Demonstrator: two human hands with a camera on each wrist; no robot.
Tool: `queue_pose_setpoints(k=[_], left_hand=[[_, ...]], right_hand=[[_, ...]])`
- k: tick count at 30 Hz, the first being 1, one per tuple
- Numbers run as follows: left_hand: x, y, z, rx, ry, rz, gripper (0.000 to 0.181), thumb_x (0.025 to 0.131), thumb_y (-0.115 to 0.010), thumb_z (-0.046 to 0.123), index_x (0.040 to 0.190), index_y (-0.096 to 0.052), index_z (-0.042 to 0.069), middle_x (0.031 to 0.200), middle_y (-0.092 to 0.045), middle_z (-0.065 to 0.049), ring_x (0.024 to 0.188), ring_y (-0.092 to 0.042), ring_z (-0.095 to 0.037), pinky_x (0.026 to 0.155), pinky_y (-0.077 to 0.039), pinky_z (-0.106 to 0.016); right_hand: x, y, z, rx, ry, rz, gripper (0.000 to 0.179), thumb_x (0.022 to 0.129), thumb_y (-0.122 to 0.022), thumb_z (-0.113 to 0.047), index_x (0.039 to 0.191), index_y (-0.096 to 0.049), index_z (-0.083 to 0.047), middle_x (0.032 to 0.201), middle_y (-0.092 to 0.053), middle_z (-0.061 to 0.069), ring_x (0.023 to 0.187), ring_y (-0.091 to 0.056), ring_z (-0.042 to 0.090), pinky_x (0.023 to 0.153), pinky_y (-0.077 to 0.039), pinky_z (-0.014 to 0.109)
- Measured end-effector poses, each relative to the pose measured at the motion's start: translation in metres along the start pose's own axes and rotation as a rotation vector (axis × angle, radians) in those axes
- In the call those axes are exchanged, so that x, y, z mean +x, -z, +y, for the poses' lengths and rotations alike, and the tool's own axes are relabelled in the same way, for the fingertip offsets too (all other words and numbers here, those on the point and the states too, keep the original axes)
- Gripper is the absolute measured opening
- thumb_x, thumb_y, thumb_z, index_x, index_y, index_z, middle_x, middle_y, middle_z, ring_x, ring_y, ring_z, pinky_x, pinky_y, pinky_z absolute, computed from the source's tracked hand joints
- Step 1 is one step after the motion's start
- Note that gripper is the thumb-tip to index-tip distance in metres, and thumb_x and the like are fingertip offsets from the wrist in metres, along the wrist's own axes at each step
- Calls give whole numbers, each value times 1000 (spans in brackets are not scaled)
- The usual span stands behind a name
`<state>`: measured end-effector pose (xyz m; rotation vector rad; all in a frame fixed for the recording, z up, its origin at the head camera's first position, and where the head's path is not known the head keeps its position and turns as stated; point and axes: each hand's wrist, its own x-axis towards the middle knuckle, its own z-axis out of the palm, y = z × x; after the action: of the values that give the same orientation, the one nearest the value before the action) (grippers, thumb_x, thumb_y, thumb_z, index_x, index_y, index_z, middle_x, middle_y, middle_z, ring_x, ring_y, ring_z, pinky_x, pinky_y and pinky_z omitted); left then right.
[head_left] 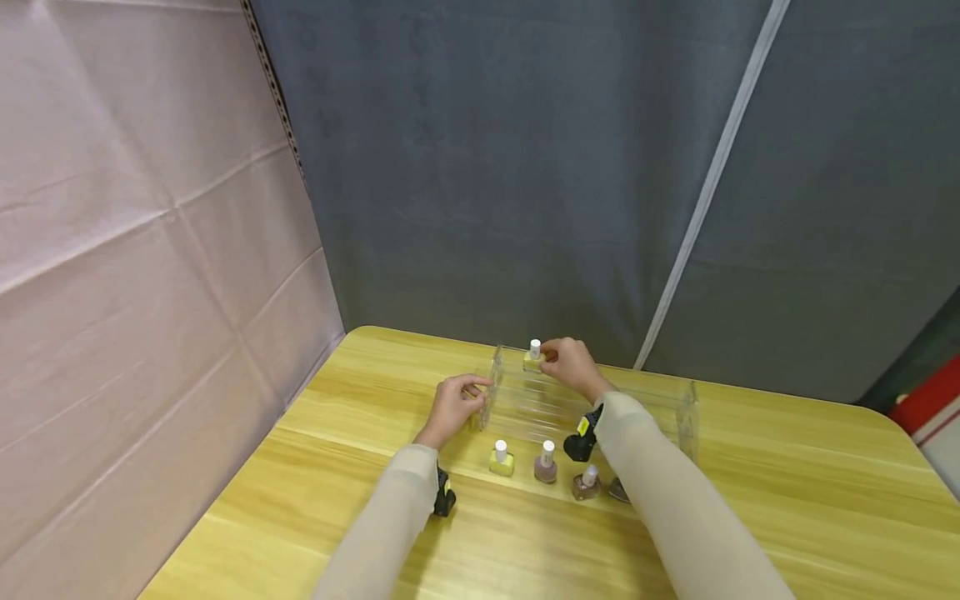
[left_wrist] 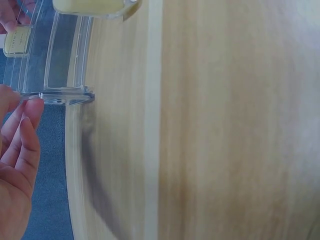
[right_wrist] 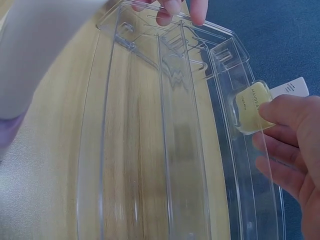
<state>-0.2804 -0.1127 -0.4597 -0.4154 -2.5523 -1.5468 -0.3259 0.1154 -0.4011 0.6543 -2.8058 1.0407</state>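
A clear plastic tiered rack stands on the table. My left hand is at its left end panel, thumb and fingertips pinching the edge, as the left hand in the left wrist view shows. At the top tier my right hand pinches a yellow nail polish bottle with a white cap. In the right wrist view the bottle is tilted cap-outward, thumb on its front, glass overlapping the tier. Before the rack stand another yellow bottle, a mauve bottle and a brown glittery bottle.
A further dark bottle is partly hidden by the right sleeve. Behind the wooden table hangs a dark grey curtain. Pale cloth covers the left side. A red and white object is at far right.
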Motion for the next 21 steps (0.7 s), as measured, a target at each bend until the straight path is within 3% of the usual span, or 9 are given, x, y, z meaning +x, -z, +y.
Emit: queue_pose_setpoints(k=[21], left_hand=[[6, -7, 2, 10, -14, -15, 24, 84, -60, -5, 105, -69, 2, 79, -64, -9, 57, -59, -26, 43, -40, -19]], right_hand=[[-7, 9, 6, 24, -42, -26, 30, 85, -65, -4, 112, -63, 6, 104, -64, 18, 93, -61, 29, 81, -50, 40]])
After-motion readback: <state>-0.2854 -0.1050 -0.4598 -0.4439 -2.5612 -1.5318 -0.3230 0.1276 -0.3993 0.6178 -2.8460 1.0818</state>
